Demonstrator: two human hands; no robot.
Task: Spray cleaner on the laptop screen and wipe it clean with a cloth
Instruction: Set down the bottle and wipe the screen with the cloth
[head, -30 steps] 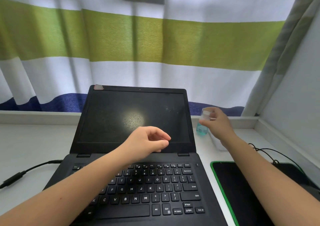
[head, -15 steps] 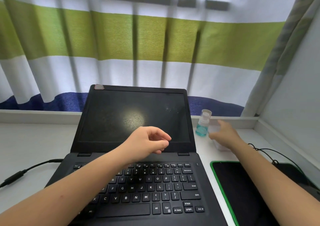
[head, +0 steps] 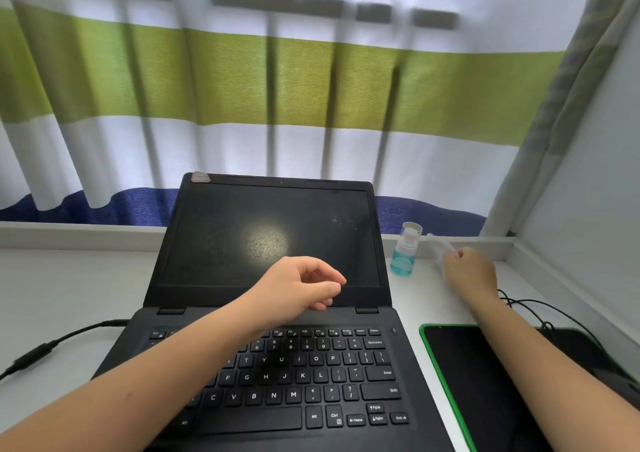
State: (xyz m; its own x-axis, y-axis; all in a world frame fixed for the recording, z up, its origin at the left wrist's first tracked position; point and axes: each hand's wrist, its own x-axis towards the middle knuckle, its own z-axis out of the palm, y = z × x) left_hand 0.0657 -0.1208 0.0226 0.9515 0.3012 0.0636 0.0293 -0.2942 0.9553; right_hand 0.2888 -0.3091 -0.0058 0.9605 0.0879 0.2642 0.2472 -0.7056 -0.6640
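Black and dusty, the laptop screen (head: 270, 240) stands open at twelve o'clock, a pale speckled patch near its middle. My left hand (head: 299, 287) hangs over the hinge, fingers loosely curled, thumb and forefinger almost meeting on nothing. At two o'clock the spray bottle (head: 405, 249), blue liquid in its base, stands upright on the desk (head: 52, 289) just beside the screen's edge. My right hand (head: 467, 271), just right of the bottle and clear of it, pinches a blurred white cloth (head: 440, 245). A green-edged pad (head: 467, 382) lies under my right forearm.
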